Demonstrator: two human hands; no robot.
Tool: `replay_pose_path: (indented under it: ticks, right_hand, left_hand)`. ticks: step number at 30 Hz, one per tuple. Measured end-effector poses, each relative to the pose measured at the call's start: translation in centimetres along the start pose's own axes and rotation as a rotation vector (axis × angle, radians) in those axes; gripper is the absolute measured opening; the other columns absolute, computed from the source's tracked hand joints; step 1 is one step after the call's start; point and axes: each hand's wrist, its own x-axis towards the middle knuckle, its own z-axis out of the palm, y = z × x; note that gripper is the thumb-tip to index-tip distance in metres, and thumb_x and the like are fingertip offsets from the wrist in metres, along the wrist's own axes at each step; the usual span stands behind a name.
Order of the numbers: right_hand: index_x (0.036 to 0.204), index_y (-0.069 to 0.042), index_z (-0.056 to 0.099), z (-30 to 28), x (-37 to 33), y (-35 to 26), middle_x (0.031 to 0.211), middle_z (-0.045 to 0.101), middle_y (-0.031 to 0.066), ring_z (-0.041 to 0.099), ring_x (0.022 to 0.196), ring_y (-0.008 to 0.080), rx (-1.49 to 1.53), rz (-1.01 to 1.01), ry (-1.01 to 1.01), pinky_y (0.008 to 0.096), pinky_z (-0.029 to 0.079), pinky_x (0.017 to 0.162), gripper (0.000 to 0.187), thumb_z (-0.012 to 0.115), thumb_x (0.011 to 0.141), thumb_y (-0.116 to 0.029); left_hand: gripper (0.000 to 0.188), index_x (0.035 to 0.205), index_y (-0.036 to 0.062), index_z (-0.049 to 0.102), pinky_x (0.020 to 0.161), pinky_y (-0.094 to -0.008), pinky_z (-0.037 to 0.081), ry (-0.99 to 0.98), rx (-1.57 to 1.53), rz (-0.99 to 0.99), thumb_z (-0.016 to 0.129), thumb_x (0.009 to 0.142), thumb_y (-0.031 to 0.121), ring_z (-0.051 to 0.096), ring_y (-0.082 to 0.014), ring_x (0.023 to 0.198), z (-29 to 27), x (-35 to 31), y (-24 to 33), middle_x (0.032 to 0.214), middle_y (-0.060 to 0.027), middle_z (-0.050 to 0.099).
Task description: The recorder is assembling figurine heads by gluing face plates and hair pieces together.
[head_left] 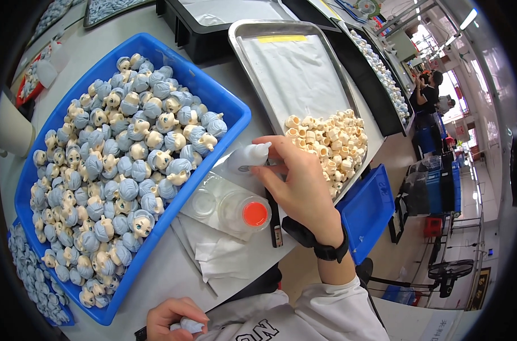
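Observation:
My right hand (299,179), with a black band on its wrist, closes thumb and fingers round a whitish plastic bottle (247,159) above the table. In my left hand (166,319), low in the view near my body, is a small light-blue doll hair piece (189,325); the fingers hide most of it, and whether a face is attached does not show. Just below the bottle stands a clear container with an orange-red disc (254,214) in it, beside a small clear cup (204,203). To the left, a big blue bin (182,206) is heaped with blue-haired doll heads (138,129).
A metal tray (236,34) lined with white paper bears many cream-coloured hollow parts (332,145). White tissue (221,258) lies near the table's front edge. An empty-looking blue tray (369,210) is at the right. Several people (426,99) are far off.

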Motion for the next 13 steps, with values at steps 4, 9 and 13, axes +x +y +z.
replay_pose_path:
  ticks: [4, 9, 13]
  right_hand:
    - [0.108, 0.000, 0.057, -0.2, -1.2, -0.2, 0.090, 0.063, 0.0109, 0.062, 0.090, 0.0185, -0.002, -0.032, 0.064, 0.0282, 0.051, 0.070, 0.035, 0.062, 0.074, 0.000]
    - [0.089, 0.001, 0.064, -8.1, 1.4, -1.1, 0.072, 0.064, 0.0087, 0.060, 0.064, 0.0143, -0.271, -0.054, 0.300, 0.0262, 0.045, 0.060, 0.016, 0.060, 0.079, -0.011]
    - [0.086, -0.001, 0.066, -7.8, 7.2, 2.0, 0.082, 0.064, 0.0160, 0.062, 0.071, 0.0258, -0.770, -0.061, -0.104, 0.0333, 0.047, 0.067, 0.032, 0.062, 0.079, -0.032]
  left_hand:
    - [0.045, 0.096, -0.0008, 0.051, 0.046, -0.0178, 0.031, 0.001, 0.053, -0.007, 0.059, 0.084, 0.042, 0.041, -0.0056, 0.052, 0.0, 0.0, 0.2, 0.075, -0.0069, 0.053]
    - [0.045, 0.098, 0.0002, 0.051, 0.055, -0.0203, 0.036, -0.084, 0.118, -0.044, 0.065, 0.080, 0.039, 0.046, -0.0097, 0.061, -0.2, 0.3, 0.4, 0.080, -0.0096, 0.054]
    - [0.046, 0.096, -0.0048, 0.051, 0.067, -0.0243, 0.049, -0.140, 0.271, -0.128, 0.064, 0.081, 0.036, 0.064, -0.0263, 0.073, -0.8, 0.0, 0.6, 0.089, -0.0310, 0.059]
